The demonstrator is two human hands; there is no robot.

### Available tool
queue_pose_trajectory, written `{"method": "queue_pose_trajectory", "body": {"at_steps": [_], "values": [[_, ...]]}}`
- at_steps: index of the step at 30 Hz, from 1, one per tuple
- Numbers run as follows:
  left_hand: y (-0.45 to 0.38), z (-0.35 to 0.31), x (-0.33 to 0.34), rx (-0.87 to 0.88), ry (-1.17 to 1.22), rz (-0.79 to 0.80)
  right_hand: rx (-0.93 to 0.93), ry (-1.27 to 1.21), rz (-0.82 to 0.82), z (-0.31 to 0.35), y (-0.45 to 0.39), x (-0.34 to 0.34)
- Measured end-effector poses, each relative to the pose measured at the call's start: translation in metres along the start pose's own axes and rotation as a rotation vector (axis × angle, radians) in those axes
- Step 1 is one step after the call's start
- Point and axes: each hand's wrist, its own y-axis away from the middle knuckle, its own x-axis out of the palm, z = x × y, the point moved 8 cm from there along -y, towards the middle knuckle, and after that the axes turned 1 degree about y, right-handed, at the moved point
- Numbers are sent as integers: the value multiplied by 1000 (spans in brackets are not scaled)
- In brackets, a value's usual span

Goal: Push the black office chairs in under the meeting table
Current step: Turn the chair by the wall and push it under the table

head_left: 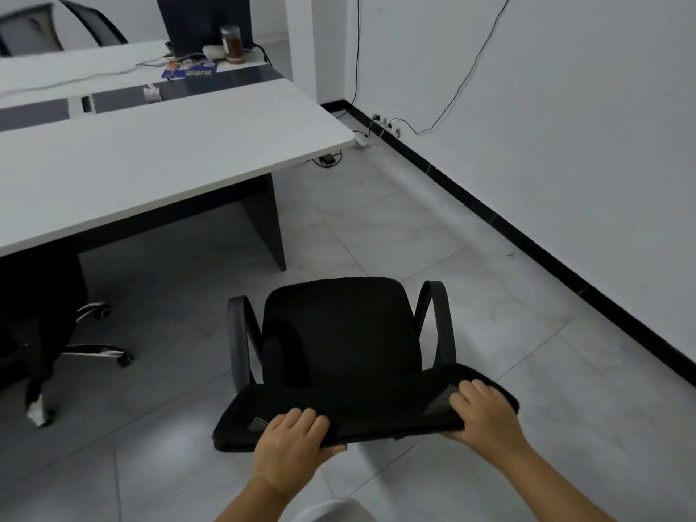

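Gripping the top edge of the backrest, both hands are set on the black office chair (339, 344). The left hand (292, 440) is curled over the left end of the rail, fingers on top and thumb tucked beneath; the right hand (484, 414) is wrapped the same way round the right end. A wide two-handed hold of this kind is judged to give steering control over a chair on castors, so that it can be both turned and driven forward.

The chair is stood on the tiled floor (470, 235), apart from the meeting table (158, 156) and off its near right corner, not yet under the top. The seat is pointed away from the person, roughly toward the table's end panel (269, 220) and the wall (565, 107) rather than squarely at the long edge. The backrest's long axis is laid across the view, slightly raised on the right. The two armrests (437, 322) are seen flanking the seat; the base is hidden beneath it.

A second black chair (41, 314) is noted at the left, already tucked partly beneath the table, its pale castor legs showing. On the far side of the tabletop a monitor (203, 20), a jar (231, 43) and loose cables are recorded. A turn to the left is judged necessary before the push.
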Motion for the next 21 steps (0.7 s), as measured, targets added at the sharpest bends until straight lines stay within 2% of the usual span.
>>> {"method": "queue_pose_trajectory", "body": {"at_steps": [5, 14, 21], "values": [[-46, 4, 10, -119, 33, 75, -120, 26, -23, -32, -42, 20], [-73, -1, 22, -402, 23, 65, -366, -152, -125, -66, -96, 45], [-66, -15, 18, -583, -121, -18, -565, -280, -129, -65, -153, 71]]}}
